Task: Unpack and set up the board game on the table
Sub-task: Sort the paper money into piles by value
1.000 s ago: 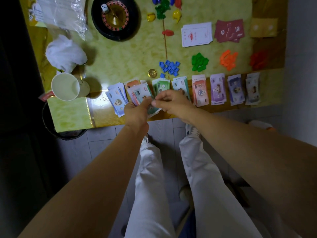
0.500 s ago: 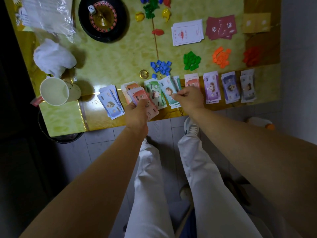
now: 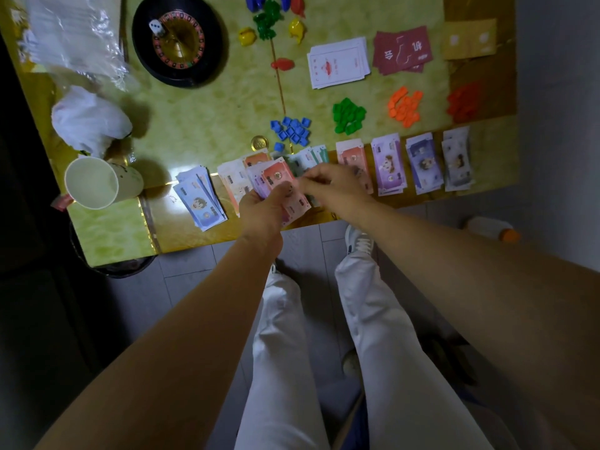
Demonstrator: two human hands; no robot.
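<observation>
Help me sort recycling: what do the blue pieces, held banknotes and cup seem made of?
Blue pieces: likely moulded plastic, glossy, uniform colour. Banknotes in the left hand: printed paper, thin, fanned. Cup: unclear, paper or plastic; matte white, thin rim.

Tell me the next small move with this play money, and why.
Probably slide the top red bill off the fan of bills in the left hand onto the red pile: the right hand pinches it, and piles are sorted by colour.

Fanned pink paper banknotes (image 3: 278,178) cover the fingers of my left hand (image 3: 263,209); my right hand (image 3: 331,187) hides most of the green paper banknote stack (image 3: 306,158), its fingertips blurred.
</observation>
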